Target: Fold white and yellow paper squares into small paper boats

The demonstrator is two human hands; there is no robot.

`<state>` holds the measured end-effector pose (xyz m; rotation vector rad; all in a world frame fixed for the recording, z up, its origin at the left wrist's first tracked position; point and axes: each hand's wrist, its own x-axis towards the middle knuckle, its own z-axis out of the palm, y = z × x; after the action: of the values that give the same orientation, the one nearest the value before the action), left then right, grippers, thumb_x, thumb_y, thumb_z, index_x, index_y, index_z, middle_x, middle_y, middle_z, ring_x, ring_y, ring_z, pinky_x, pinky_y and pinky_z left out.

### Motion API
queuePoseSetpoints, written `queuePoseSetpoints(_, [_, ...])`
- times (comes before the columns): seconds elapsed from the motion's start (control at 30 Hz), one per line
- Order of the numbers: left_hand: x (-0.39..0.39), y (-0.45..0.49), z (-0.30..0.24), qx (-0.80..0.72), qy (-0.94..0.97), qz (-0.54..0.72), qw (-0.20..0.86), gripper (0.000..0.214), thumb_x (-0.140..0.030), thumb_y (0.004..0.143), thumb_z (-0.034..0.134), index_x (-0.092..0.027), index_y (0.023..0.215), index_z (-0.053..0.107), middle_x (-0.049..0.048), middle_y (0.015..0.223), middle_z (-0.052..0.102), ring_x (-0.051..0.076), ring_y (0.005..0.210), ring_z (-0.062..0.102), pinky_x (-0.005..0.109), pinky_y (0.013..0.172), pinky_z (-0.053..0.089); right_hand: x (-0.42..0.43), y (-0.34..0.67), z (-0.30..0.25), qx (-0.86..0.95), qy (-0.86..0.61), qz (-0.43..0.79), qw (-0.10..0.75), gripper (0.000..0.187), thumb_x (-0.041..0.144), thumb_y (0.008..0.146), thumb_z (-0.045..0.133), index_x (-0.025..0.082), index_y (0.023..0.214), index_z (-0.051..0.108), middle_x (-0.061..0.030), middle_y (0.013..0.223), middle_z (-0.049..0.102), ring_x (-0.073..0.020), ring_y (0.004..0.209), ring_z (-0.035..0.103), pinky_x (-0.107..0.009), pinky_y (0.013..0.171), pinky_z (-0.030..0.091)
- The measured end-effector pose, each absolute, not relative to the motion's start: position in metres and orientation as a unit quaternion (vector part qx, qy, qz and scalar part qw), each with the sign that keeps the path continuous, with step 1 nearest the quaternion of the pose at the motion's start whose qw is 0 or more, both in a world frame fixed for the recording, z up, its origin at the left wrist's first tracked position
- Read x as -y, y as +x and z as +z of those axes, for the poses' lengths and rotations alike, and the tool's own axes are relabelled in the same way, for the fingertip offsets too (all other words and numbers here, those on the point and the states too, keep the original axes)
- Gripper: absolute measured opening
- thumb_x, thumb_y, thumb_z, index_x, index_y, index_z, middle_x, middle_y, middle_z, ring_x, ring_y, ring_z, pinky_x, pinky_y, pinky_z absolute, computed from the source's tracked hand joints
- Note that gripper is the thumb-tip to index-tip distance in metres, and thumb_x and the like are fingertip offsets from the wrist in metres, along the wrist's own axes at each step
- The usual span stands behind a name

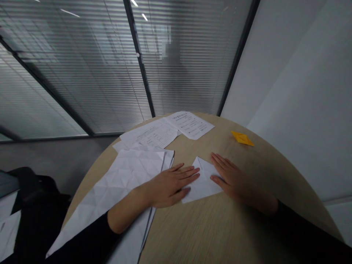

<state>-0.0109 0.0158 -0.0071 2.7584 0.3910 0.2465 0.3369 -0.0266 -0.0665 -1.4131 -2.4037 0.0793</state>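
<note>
Here's the wide view: a glass partition (82, 73) with slatted blinds fills the upper left, and a pale wall (297, 91) runs down the right. Below them sits a round light-wood table (192, 234), with a black bag (33, 198) low at the left edge of the frame.

On the table, a big white sheet (118, 183) lies left of centre, its surface scored with a dense pattern of triangular creases, and the left forearm crosses it. Beyond it are two printed pages (189, 124), (150, 134); the lines of text are too small and skewed to read, and no brand shows.

Centre stage, the left hand (173, 185) and right hand (233, 179) lie open, palms down, fingers nearly straight, gripping nothing. Their fingertips rest on opposite sides of a white folded paper (203, 183), already worked into a pointed shape. Further right, a small yellow folded paper (242, 138) sits alone, well apart from both hands.
</note>
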Motion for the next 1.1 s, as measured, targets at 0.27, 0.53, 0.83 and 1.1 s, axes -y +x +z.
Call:
queuePoseSetpoints(0.27, [-0.01,0.0,-0.011,-0.194,0.962,0.169,0.089,0.047,-0.033,0.121,0.054,-0.026,0.166,0.062,0.017,0.186,0.042,0.036,0.173,0.044,0.069,0.142,0.034,0.019,0.342,-0.056,0.84,-0.483,0.067,0.237,0.053,0.032,0.112,0.063,0.028,0.165,0.058,-0.0152,0.175,0.06,-0.0347,0.166,0.053,-0.07,0.136,0.042])
queuePoseSetpoints(0.53, [-0.011,0.003,-0.01,-0.255,0.938,0.197,0.125,0.057,-0.033,0.111,0.067,-0.022,0.166,0.054,0.0168,0.167,0.067,0.037,0.155,0.064,0.068,0.135,0.045,0.021,0.337,-0.048,0.821,-0.46,0.137,0.309,0.038,0.022,0.101,0.074,0.028,0.138,0.063,-0.0145,0.155,0.074,-0.0352,0.147,0.069,-0.073,0.134,0.041])
queuePoseSetpoints(0.83, [-0.013,0.002,-0.008,-0.253,0.91,0.259,0.201,0.058,-0.034,0.107,0.075,-0.024,0.159,0.053,0.0136,0.137,0.076,0.033,0.123,0.073,0.056,0.113,0.059,0.025,0.329,-0.046,0.774,-0.483,0.19,0.363,0.068,0.021,0.091,0.081,0.029,0.153,0.056,-0.0116,0.137,0.074,-0.0306,0.116,0.074,-0.056,0.109,0.064])
queuePoseSetpoints(1.1, [-0.015,0.002,-0.01,-0.29,0.901,0.265,0.183,0.064,-0.052,0.099,0.088,-0.026,0.151,0.061,0.0113,0.128,0.077,0.033,0.116,0.072,0.055,0.106,0.058,0.027,0.33,-0.051,0.761,-0.507,0.19,0.358,0.087,0.022,0.09,0.08,0.034,0.169,0.047,-0.009,0.125,0.076,-0.0297,0.102,0.074,-0.054,0.099,0.066])
